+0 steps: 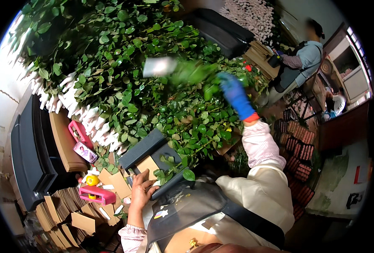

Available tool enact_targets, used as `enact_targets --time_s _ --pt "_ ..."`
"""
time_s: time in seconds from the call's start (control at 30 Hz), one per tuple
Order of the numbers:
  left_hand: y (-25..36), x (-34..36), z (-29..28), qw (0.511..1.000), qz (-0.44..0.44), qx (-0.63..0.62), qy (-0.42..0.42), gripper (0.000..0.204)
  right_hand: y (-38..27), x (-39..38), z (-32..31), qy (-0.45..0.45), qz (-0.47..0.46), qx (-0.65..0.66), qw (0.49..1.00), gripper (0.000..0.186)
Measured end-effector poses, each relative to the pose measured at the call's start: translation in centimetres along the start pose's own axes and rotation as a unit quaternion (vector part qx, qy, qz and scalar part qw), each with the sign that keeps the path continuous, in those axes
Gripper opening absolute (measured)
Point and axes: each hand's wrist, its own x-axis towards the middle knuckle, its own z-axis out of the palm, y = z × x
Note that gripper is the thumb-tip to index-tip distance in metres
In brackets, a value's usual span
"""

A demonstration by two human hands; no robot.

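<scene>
My right hand [235, 95], in a blue glove and blurred by motion, reaches out over a heap of leafy green stems [170, 101]. From its fingers a blurred leafy stem [191, 74] runs left to a pale, white-sleeved end [159, 66]. Bare, my left hand [141, 192] rests at a dark grey tray [142, 148] in front of my lap. Its fingers curl at a piece of cardboard [148, 165] and a small white thing, mostly hidden by them. A leafy sprig [174, 167] lies across the tray beside that hand.
Cardboard sheets [67, 208], two pink tape dispensers [97, 195] and a propped phone [85, 152] lie left. Dark bins [37, 152] stand beyond them. Pink-and-black bundles [298, 147] cover the floor at right. Another person [307, 59] sits at the far right beside a cardboard box.
</scene>
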Motion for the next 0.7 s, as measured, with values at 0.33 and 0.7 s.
enact_targets --time_s 0.33,0.7 --pt "-1.7 -1.5 0.7 0.999 0.004 0.048 0.012 0.034 -18.1 -9.7 3.4 -0.282 -0.281 0.066 0.915 0.047" --pt "0.5 0.1 -0.4 0.999 0.023 0.031 0.012 0.034 -6.6 -1.1 15.9 -0.326 -0.305 -0.205 0.871 0.038"
